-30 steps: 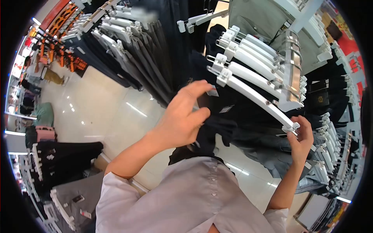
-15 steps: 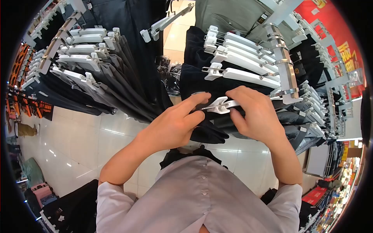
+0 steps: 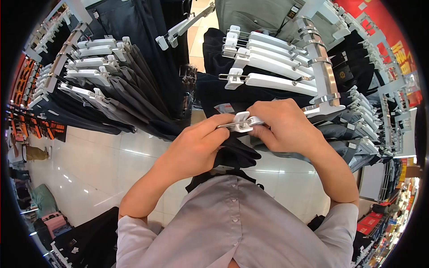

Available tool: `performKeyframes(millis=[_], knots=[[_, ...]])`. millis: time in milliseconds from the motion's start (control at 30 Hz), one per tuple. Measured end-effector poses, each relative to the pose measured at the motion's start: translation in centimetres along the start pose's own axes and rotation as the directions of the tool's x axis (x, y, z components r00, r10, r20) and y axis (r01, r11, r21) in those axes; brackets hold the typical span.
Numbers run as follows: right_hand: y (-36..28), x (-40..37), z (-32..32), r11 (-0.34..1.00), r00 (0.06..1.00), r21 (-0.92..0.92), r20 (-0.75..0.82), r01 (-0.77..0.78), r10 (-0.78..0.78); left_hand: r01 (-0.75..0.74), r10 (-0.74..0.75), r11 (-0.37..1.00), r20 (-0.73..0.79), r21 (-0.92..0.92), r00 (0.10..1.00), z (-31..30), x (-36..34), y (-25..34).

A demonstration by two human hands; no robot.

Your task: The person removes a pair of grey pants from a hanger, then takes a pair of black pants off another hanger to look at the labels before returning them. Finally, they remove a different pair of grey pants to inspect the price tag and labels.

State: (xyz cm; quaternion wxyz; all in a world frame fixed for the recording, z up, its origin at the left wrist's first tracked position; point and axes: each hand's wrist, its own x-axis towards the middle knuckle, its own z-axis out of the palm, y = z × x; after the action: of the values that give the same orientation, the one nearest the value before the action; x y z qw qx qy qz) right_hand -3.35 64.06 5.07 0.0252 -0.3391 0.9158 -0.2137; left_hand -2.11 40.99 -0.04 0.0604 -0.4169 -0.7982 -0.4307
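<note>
A white clip hanger (image 3: 243,121) carrying dark trousers (image 3: 234,154) hangs at the front of a metal rack arm (image 3: 318,67). My left hand (image 3: 196,145) pinches the hanger's left clip end with thumb and fingers, over the dark fabric. My right hand (image 3: 279,125) closes around the hanger just right of that clip. Behind it, several more white hangers (image 3: 263,60) with dark trousers hang on the same arm.
Another rack of grey and dark trousers (image 3: 116,85) on white hangers stands to the left. Further racks (image 3: 371,129) crowd the right side. Glossy pale floor tiles (image 3: 89,161) lie below. A distant person (image 3: 33,152) stands at far left.
My right hand moved from the hanger's far right end to its left clip. Both hands now grip the clip end, and the view has swung toward the rack.
</note>
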Motion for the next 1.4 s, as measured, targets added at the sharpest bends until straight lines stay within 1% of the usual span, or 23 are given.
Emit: performKeyframes(millis=[167, 300, 467, 567, 700, 767, 900, 933, 1067, 1100, 1200, 1300, 1400], knots=[[0.2, -0.1, 0.2, 0.998, 0.999, -0.04, -0.018, 0.046, -0.047, 0.065, -0.065, 0.997, 0.003, -0.033, 0.998, 0.1, 0.0, 0.7], [0.4, -0.1, 0.9, 0.996, 0.991, -0.014, -0.105, 0.084, -0.085, 0.099, -0.101, 0.99, -0.015, -0.099, 0.995, 0.8, -0.2, 0.7], [0.3, 0.1, 1.0, 0.992, 0.983, -0.042, -0.141, 0.117, -0.122, 0.081, -0.091, 0.985, -0.061, -0.151, 0.994, 0.9, 0.1, 0.7], [0.5, 0.4, 0.6, 0.983, 0.973, 0.067, -0.165, 0.173, -0.16, 0.066, -0.078, 0.979, -0.056, -0.192, 0.995, 0.9, 0.1, 0.7], [1.3, 0.0, 0.4, 0.978, 0.983, 0.115, -0.071, 0.177, -0.17, 0.06, -0.07, 0.97, -0.036, -0.234, 0.997, 1.2, 0.5, 0.9], [1.3, 0.0, 0.3, 0.969, 0.977, 0.138, -0.096, 0.203, -0.191, 0.069, -0.073, 0.968, -0.007, -0.242, 0.997, 1.1, 0.4, 1.0], [1.4, 0.0, 0.3, 0.96, 0.969, 0.157, -0.126, 0.231, -0.212, 0.039, -0.028, 0.969, 0.045, -0.243, 0.999, 1.0, -0.2, 0.2], [1.5, 0.0, 0.3, 0.958, 0.967, 0.159, -0.131, 0.238, -0.219, 0.032, -0.024, 0.964, 0.031, -0.263, 0.999, 1.1, -0.1, 0.2], [1.6, -0.1, 0.6, 0.963, 0.954, 0.044, -0.157, 0.266, -0.257, 0.016, -0.019, 0.949, -0.005, -0.315, 1.0, 1.5, -0.2, 0.1], [1.8, -0.1, 0.9, 0.954, 0.937, 0.033, -0.203, 0.298, -0.286, 0.003, -0.01, 0.949, -0.019, -0.316, 1.0, 1.6, -0.3, 0.0], [2.0, 0.2, 1.5, 0.946, 0.91, 0.056, -0.295, 0.321, -0.291, -0.036, 0.013, 0.948, -0.075, -0.316, 0.997, 1.6, -0.3, -0.1], [1.8, 0.6, 1.2, 0.937, 0.912, 0.115, -0.294, 0.33, -0.285, -0.056, 0.021, 0.949, -0.113, -0.31, 0.993, 1.5, -0.6, 0.1], [1.6, 0.5, 1.0, 0.939, 0.924, 0.108, -0.245, 0.327, -0.293, -0.063, 0.021, 0.948, -0.135, -0.313, 0.991, 1.6, -0.9, 0.2]])
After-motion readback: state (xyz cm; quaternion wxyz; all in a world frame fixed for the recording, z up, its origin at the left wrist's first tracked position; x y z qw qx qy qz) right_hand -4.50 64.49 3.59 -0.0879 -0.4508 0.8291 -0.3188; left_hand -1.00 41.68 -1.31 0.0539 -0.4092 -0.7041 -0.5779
